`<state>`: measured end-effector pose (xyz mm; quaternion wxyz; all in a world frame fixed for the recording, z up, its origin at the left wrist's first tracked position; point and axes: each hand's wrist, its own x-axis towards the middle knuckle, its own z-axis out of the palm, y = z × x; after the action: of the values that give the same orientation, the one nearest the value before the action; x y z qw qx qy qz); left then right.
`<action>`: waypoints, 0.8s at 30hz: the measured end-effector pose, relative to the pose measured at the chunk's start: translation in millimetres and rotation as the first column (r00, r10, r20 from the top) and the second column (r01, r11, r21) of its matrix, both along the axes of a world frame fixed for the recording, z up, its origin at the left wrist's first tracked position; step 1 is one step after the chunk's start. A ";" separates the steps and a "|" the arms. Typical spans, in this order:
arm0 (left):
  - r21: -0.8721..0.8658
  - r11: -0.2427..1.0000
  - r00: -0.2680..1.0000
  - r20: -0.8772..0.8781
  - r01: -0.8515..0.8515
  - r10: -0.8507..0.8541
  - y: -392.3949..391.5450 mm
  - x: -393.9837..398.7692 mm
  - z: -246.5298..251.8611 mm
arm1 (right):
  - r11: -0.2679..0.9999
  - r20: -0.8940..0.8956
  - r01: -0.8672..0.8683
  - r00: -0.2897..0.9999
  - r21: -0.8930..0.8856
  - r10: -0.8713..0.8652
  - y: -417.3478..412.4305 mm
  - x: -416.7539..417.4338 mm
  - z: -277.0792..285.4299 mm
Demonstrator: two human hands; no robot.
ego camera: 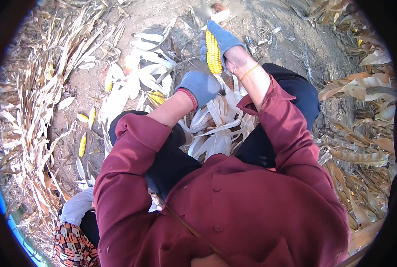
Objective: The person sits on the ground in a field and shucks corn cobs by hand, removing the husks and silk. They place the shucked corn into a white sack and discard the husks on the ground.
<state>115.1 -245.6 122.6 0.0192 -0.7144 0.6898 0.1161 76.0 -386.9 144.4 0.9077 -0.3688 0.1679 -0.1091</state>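
Note:
My right hand (223,41), in a blue-grey work glove, grips a bare yellow ear of corn (213,51), with the thumb along its upper end. Just below and to the left is my left hand (199,87), gloved alike and closed near the lower end of the ear. A small dark tip shows by its fingers; what it belongs to is hidden. Pale corn husks (215,123) hang and lie beneath both hands, between my knees. Another yellow ear (156,97), partly in husk, lies left of my left wrist.
Several small yellow ears (82,144) lie on the soil at the left. Dry corn stalks (35,116) are heaped along the left edge, dry leaves (362,86) along the right. At the lower left is a co-worker's gloved hand (78,205) and patterned sleeve.

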 end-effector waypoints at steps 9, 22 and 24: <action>0.467 0.884 0.794 -0.546 0.022 0.269 -13.6 -4.2 30.4 | 0.980 -0.080 0.134 0.986 -0.147 -0.147 -22.5 -14.2 22.4; -0.112 0.548 0.085 -0.994 -0.829 -0.075 69.3 80.6 116.2 | 0.915 -0.085 -0.100 0.994 -0.391 0.073 12.9 -4.5 37.3; 0.062 0.475 -0.065 -0.998 -0.878 0.008 143.4 110.2 128.2 | 0.911 -0.209 -0.108 0.978 -0.398 0.024 -6.6 -16.4 22.4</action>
<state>225.3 -102.2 250.8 -0.7122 -0.6141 0.1895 0.2825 59.7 -393.5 166.8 0.7928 -0.5640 0.2192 -0.0732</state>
